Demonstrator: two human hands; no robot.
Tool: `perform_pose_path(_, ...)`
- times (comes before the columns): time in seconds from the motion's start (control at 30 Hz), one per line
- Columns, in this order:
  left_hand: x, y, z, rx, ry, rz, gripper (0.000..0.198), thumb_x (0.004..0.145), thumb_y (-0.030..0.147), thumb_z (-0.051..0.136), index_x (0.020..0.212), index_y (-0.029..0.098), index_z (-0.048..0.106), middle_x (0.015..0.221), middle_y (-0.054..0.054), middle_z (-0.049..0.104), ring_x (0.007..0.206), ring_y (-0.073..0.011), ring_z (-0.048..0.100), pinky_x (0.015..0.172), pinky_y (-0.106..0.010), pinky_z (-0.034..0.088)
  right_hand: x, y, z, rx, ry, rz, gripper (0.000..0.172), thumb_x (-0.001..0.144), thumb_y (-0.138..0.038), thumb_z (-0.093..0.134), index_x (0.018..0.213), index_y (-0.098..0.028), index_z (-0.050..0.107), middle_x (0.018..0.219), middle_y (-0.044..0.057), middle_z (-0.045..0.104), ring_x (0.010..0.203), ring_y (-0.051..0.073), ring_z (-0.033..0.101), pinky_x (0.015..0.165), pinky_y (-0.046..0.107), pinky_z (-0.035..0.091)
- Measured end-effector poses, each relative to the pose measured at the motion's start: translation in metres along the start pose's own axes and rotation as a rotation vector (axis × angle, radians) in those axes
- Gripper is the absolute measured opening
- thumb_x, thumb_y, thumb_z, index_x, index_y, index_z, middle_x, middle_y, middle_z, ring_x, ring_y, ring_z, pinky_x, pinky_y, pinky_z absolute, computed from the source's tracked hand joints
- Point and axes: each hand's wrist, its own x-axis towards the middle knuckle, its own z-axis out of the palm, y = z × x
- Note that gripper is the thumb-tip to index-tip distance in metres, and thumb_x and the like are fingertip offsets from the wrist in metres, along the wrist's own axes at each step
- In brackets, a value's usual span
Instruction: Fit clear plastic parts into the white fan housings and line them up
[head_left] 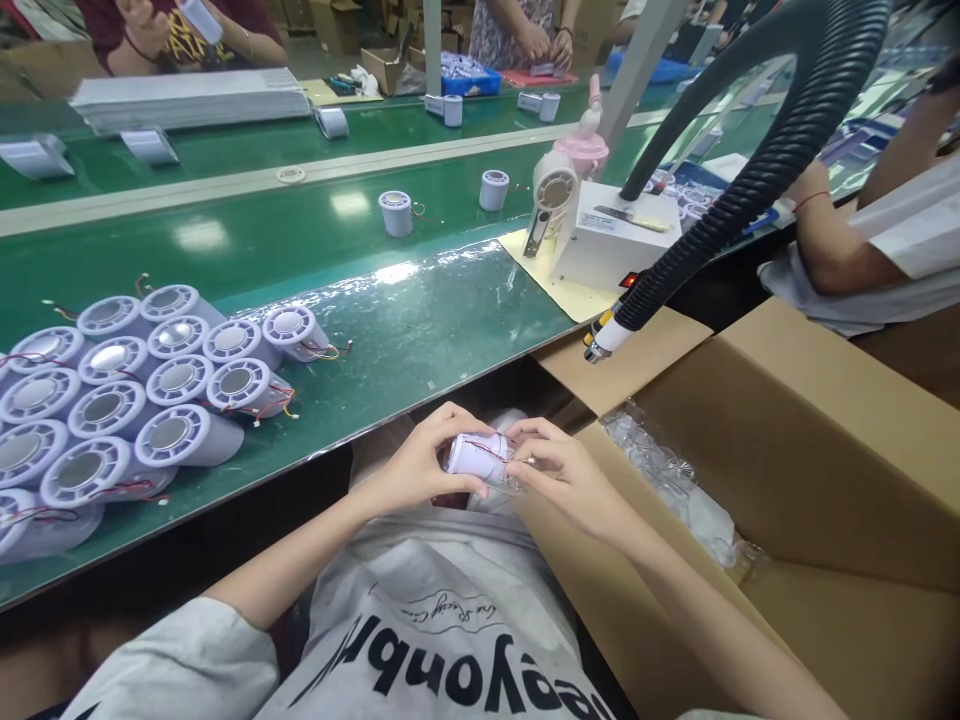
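Over my lap, my left hand is wrapped round one end of a lavender plastic cylinder that has thin wires across its side. At the other end my right hand pinches with its fingers around the wires and a clear piece, whose exact shape I cannot make out. To the left on the bench stand several like cylinders in a cluster, with vented rims, round discs on top and loose coloured wires with small white plugs.
A cardboard box holding clear plastic pieces stands open at my right. Above it hangs a black flexible hose beside a white box-shaped device. Two cylinders stand on the green belt. Co-workers sit across and at the right.
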Motion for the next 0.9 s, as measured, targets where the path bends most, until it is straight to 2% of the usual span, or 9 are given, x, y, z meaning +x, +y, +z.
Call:
perform_pose_path(0.07, 0.0, -0.007, 0.002, 0.035, -0.025, 0.038, 0.064, 0.058, 0.048, 0.083, 0.114, 0.023, 0.066, 0.113, -0.01, 0.055, 0.106, -0.025, 0.057, 0.093, -0.04, 0.048, 0.001, 0.002, 0.001, 0.061, 0.051, 0.026, 0.024, 0.085, -0.033, 0.061, 0.066, -0.019, 0.063, 0.106, 0.006, 0.057, 0.093, 0.019, 0.059, 0.071, 0.031, 0.047)
perform_pose_path(0.17, -0.001, -0.009, 0.003, 0.026, -0.118, 0.057, 0.071, 0.06, 0.045, 0.084, 0.124, 0.024, 0.061, 0.133, -0.013, 0.052, 0.123, -0.0302, 0.051, 0.105, -0.046, 0.041, 0.002, 0.007, 0.0, 0.182, 0.129, 0.056, 0.022, 0.078, -0.031, 0.067, 0.06, -0.018, 0.063, 0.1, 0.007, 0.059, 0.096, 0.021, 0.06, 0.074, 0.033, 0.048)
perform_pose_path(0.37, -0.001, 0.004, 0.006, -0.334, -0.155, -0.168, 0.066, 0.073, 0.031, 0.077, 0.134, 0.024, 0.05, 0.134, -0.012, 0.055, 0.114, -0.0249, 0.059, 0.091, -0.036, 0.052, 0.003, 0.014, -0.003, 0.437, 0.141, 0.007, 0.017, 0.075, -0.035, 0.074, 0.066, -0.02, 0.07, 0.105, 0.007, 0.067, 0.104, 0.024, 0.063, 0.085, 0.037, 0.053)
perform_pose_path(0.43, -0.002, 0.007, 0.007, -0.467, -0.13, -0.25, 0.065, 0.073, 0.028, 0.076, 0.132, 0.022, 0.05, 0.133, -0.012, 0.055, 0.109, -0.0226, 0.06, 0.089, -0.034, 0.053, 0.0, 0.016, -0.002, 0.329, 0.109, -0.097, 0.017, 0.071, -0.034, 0.079, 0.083, -0.024, 0.073, 0.117, 0.007, 0.066, 0.116, 0.028, 0.059, 0.091, 0.041, 0.053)
perform_pose_path(0.53, -0.004, 0.009, 0.007, -0.599, -0.106, -0.322, 0.064, 0.074, 0.028, 0.076, 0.131, 0.023, 0.048, 0.129, -0.011, 0.057, 0.099, -0.0192, 0.063, 0.081, -0.03, 0.054, -0.006, 0.019, -0.001, -0.021, 0.104, -0.26, 0.039, 0.073, -0.029, 0.079, 0.11, -0.027, 0.068, 0.133, 0.008, 0.06, 0.126, 0.029, 0.053, 0.104, 0.048, 0.046)
perform_pose_path(0.6, -0.006, 0.009, 0.006, -0.623, -0.139, -0.351, 0.068, 0.076, 0.03, 0.074, 0.136, 0.025, 0.044, 0.125, -0.01, 0.059, 0.089, -0.0176, 0.065, 0.075, -0.03, 0.055, -0.01, 0.02, -0.001, -0.143, 0.104, -0.308, 0.037, 0.079, -0.028, 0.074, 0.114, -0.026, 0.064, 0.134, 0.008, 0.059, 0.124, 0.028, 0.055, 0.106, 0.048, 0.045)
perform_pose_path(0.67, -0.007, 0.011, 0.004, -0.593, -0.176, -0.332, 0.074, 0.075, 0.03, 0.075, 0.14, 0.027, 0.041, 0.129, -0.011, 0.057, 0.093, -0.0199, 0.066, 0.079, -0.033, 0.055, -0.011, 0.02, -0.002, -0.107, 0.08, -0.303, 0.037, 0.079, -0.03, 0.074, 0.115, -0.025, 0.062, 0.134, 0.008, 0.059, 0.122, 0.027, 0.057, 0.101, 0.045, 0.05)
perform_pose_path(0.8, -0.007, 0.016, -0.001, -0.47, -0.184, -0.213, 0.078, 0.069, 0.026, 0.081, 0.139, 0.027, 0.046, 0.144, -0.011, 0.047, 0.123, -0.0274, 0.054, 0.101, -0.038, 0.046, -0.014, 0.015, -0.004, 0.06, 0.021, -0.201, 0.042, 0.079, -0.031, 0.074, 0.117, -0.027, 0.059, 0.127, 0.006, 0.062, 0.112, 0.023, 0.063, 0.096, 0.041, 0.055)
perform_pose_path(0.9, -0.008, 0.02, -0.003, -0.407, -0.194, -0.173, 0.074, 0.07, 0.026, 0.08, 0.137, 0.027, 0.049, 0.142, -0.011, 0.049, 0.125, -0.0277, 0.052, 0.103, -0.04, 0.045, -0.015, 0.01, -0.005, 0.144, -0.009, -0.128, 0.042, 0.078, -0.031, 0.075, 0.117, -0.028, 0.058, 0.123, 0.004, 0.063, 0.112, 0.023, 0.062, 0.096, 0.039, 0.056)
